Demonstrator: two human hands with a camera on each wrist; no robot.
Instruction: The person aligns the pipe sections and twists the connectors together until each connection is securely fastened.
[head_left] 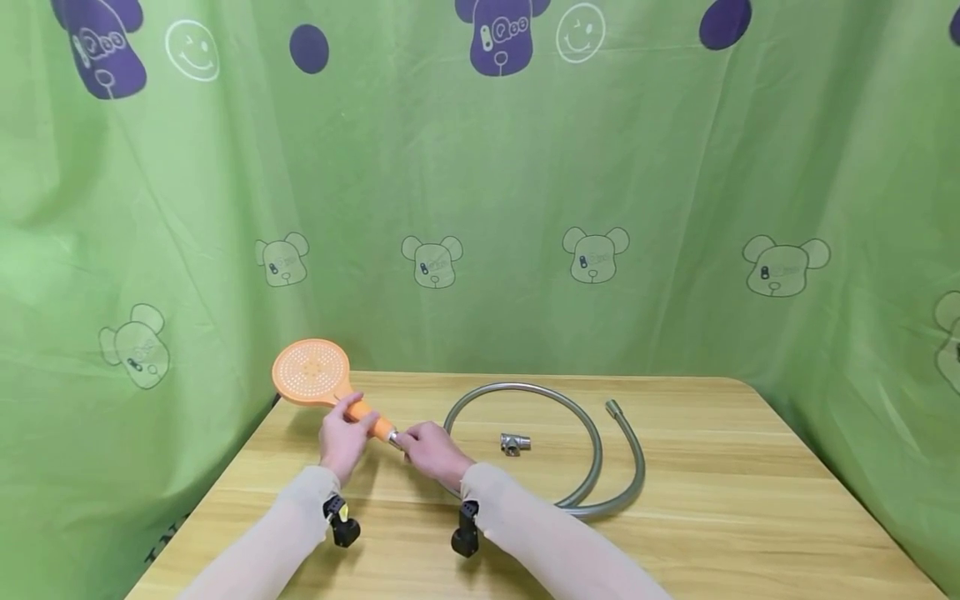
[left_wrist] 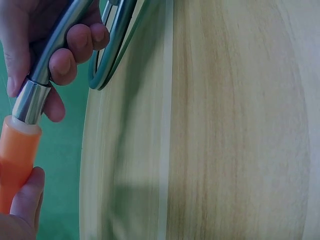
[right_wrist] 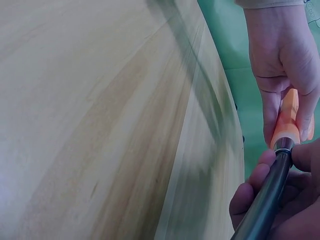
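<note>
An orange shower head (head_left: pixel 311 372) with a round, perforated face is held above the table's far left part. My left hand (head_left: pixel 343 437) grips its handle, thumb on one side and fingers on the other. At the handle's lower end, my right hand (head_left: pixel 435 454) holds the end of a grey metal shower hose (head_left: pixel 597 454). In the left wrist view the hose's shiny metal nut (left_wrist: pixel 31 102) meets the orange handle (left_wrist: pixel 19 150), with a pale ring between them. How far the nut is threaded on cannot be told. The right wrist view shows both hands around this joint.
The hose loops across the wooden table (head_left: pixel 720 500), its free end (head_left: pixel 614 408) pointing up and away. Inside the loop lies a small chrome valve fitting (head_left: pixel 514 443). A green printed curtain (head_left: pixel 510 167) encloses the back and sides.
</note>
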